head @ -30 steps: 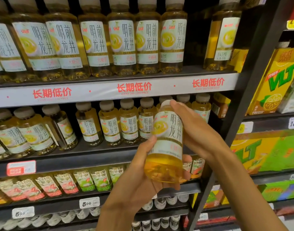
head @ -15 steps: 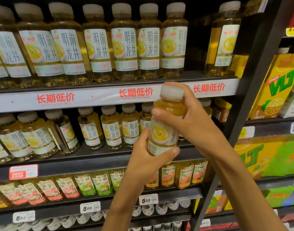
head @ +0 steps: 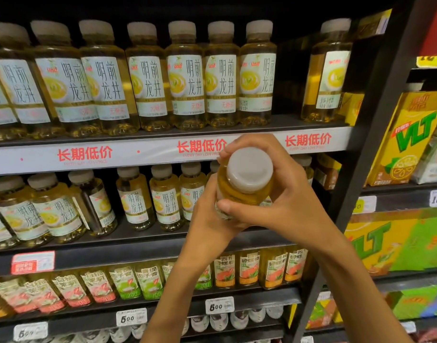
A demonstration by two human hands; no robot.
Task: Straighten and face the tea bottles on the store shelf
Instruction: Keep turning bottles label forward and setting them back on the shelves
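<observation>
I hold one yellow tea bottle with a white cap in front of the shelves, tipped so its cap faces me. My left hand cups its body from below and left. My right hand wraps it from above and right, fingers over the neck. A row of the same tea bottles stands on the upper shelf, labels forward, with a gap and one bottle off to the right. The middle shelf row is uneven; a bottle there is turned sideways.
A black upright post splits the bay from yellow VLT cartons at right. Lower shelves hold other bottled drinks and price tags. A red-lettered price strip runs along the upper shelf edge.
The held bottle has risen and tipped toward me, so its cap now faces the camera instead of its label. Both hands rose with it; my view shifted down slightly.
</observation>
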